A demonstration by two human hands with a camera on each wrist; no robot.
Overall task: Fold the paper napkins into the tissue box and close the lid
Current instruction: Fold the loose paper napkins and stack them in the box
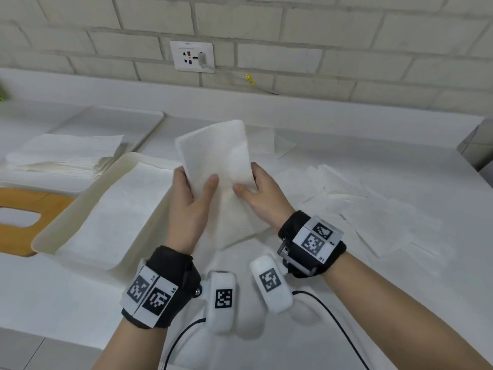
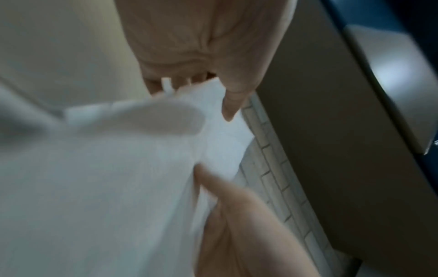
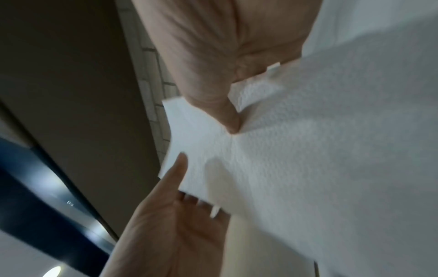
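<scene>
Above the counter I hold a folded white napkin upright with both hands. My left hand pinches its lower left edge, thumb in front and fingers behind. My right hand pinches the lower right edge the same way. The left wrist view shows the napkin blurred under my left thumb. In the right wrist view my right thumb presses the embossed napkin. The cream tissue box stands open at the left with a flat napkin inside. Its wooden lid, with an oval slot, lies further left.
A stack of napkins rests on a white tray at the back left. Several loose napkins lie spread on the counter to the right. A wall socket sits on the brick wall behind. A grey object stands at the right edge.
</scene>
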